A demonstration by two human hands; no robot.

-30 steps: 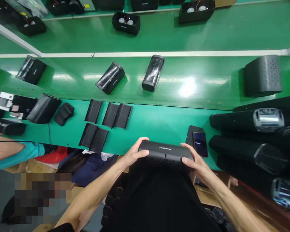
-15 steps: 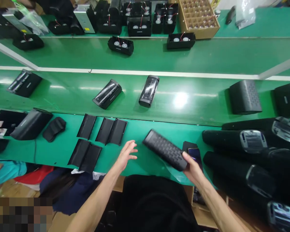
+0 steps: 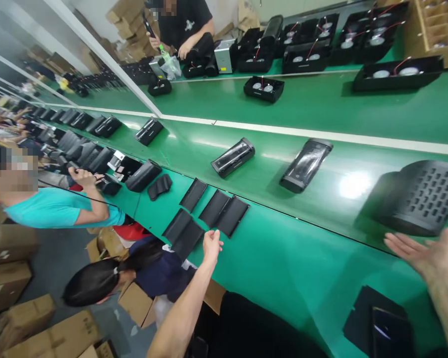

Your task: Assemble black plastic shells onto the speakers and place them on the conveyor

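Note:
A black speaker housing (image 3: pixel 425 199) with rows of slots rests on the green belt at the right. Just below its near edge is my right hand (image 3: pixel 429 258), fingers stretched out and not wrapped round it; whether the thumb touches it I cannot tell. My left hand (image 3: pixel 212 246) hovers over the near bench by several black curved panels (image 3: pixel 224 211), its fingers loosely bent and apart, with nothing visible in them. A dark phone (image 3: pixel 390 330) lies on a black panel (image 3: pixel 362 311) below my right hand.
Along the belt stand more black housings, such as one with a shiny front (image 3: pixel 306 166) and another (image 3: pixel 233 156). Open housings with round drivers (image 3: pixel 263 89) line the far side. Co-workers sit at the left, one in a turquoise shirt (image 3: pixel 56 206). Cardboard boxes (image 3: pixel 56 333) cover the floor.
My view has swung left, bringing co-workers into sight. The slotted housing in my right hand is let go, and that hand has opened near the belt. My left hand's fingers have curled slightly.

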